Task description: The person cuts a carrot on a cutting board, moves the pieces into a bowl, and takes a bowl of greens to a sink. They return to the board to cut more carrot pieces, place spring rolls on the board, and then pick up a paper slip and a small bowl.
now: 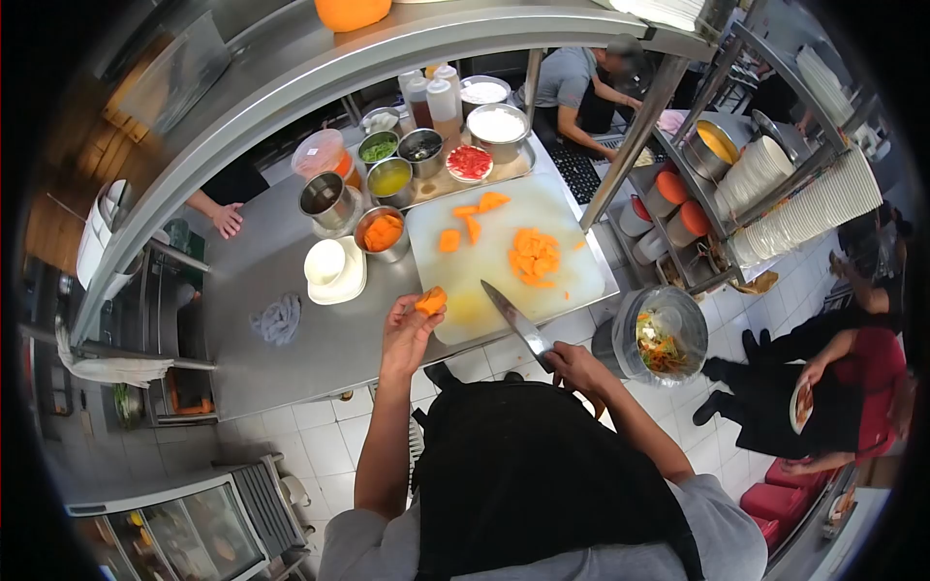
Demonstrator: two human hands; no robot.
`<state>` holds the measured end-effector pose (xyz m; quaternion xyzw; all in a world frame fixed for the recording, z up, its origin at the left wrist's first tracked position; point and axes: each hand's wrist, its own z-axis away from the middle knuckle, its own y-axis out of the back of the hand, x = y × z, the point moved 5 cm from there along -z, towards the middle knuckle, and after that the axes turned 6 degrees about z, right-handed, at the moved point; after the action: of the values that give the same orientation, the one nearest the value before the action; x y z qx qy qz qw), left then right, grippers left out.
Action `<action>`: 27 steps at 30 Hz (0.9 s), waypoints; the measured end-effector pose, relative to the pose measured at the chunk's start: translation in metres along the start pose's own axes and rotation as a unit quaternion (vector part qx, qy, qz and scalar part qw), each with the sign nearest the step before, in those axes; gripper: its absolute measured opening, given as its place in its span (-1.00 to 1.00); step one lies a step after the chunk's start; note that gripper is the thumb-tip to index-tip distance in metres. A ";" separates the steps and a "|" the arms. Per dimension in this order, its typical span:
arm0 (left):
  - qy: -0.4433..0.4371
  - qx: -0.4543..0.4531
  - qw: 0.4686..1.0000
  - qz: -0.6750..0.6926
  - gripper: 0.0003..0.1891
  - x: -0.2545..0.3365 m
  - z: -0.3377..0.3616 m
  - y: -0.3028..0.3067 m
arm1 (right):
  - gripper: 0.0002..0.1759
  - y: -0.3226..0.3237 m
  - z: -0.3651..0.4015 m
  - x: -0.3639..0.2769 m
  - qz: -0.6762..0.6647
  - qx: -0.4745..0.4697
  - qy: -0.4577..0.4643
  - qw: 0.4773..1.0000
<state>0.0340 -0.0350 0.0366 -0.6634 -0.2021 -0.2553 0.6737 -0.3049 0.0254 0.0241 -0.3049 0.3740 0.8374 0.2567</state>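
My left hand [402, 334] pinches a thick orange chunk [431, 301], perhaps fruit or vegetable, at the near left corner of the white cutting board [436, 232]. In my right hand [578, 370] is the handle of a knife [518, 320]; its blade points away to the left, over the board's near edge. A pile of orange slices [534, 257] lies on the board's right side. Several larger orange pieces [472, 213] are spread farther back. Left of the board, a metal container [383, 234] holds more orange pieces.
White bowls [336, 270] and a grey cloth [278, 320] lie on the steel counter to the left. Metal containers and squeeze bottles [441, 100] stand behind the board. A lined bin [663, 339] of scraps is at the right. Other people stand nearby; one holds a plate [802, 405].
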 end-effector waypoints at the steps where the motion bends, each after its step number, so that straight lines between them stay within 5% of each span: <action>1: -0.003 0.001 1.000 0.001 -0.74 0.001 0.000 0.000 | -0.62 0.002 0.001 -0.004 0.003 -0.002 0.002 1.000; 12: -0.049 0.092 0.972 -0.212 -0.71 0.002 0.004 0.016 | -0.61 0.004 0.002 -0.010 0.008 0.005 0.005 1.000; 19: -0.002 0.112 0.985 -0.134 -0.76 -0.005 0.002 0.024 | -0.60 0.004 0.006 -0.010 0.006 -0.008 -0.019 1.000; 27: -0.001 0.111 0.969 -0.220 -0.69 -0.005 -0.006 0.026 | -0.60 0.002 0.008 -0.010 -0.009 0.001 -0.009 1.000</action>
<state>0.0455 -0.0406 0.0130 -0.5240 -0.3709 -0.3726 0.6701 -0.3021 0.0281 0.0366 -0.3003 0.3694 0.8376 0.2679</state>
